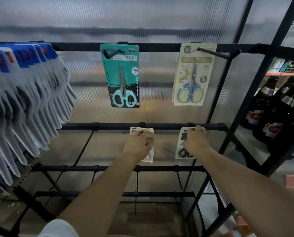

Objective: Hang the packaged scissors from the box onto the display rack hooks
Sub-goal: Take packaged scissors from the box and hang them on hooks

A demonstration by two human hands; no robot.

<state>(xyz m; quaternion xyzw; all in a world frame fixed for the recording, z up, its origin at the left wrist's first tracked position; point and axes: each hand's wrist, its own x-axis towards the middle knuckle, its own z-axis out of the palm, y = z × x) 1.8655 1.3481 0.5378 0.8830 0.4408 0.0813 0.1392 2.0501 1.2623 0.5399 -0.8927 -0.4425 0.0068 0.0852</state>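
Two scissor packs hang from hooks on the rack's top bar point(160, 47): a teal pack point(120, 75) in the middle and a cream pack with blue-handled scissors point(192, 74) to its right. At the second bar point(163, 126), my left hand point(137, 146) grips a small stack of cream scissor packs point(142, 131) by their upper part. My right hand point(196, 142) grips a cream pack with black-handled scissors point(183, 146) near its top, fingers up at the bar. Both hands cover much of their packs. The box is not in view.
Rows of grey gloves on blue cards point(28, 100) hang at the left. Dark bottles point(276, 113) stand on a shelf to the right. Lower black bars point(119, 168) with bare hooks run below my hands. A ribbed translucent panel backs the rack.
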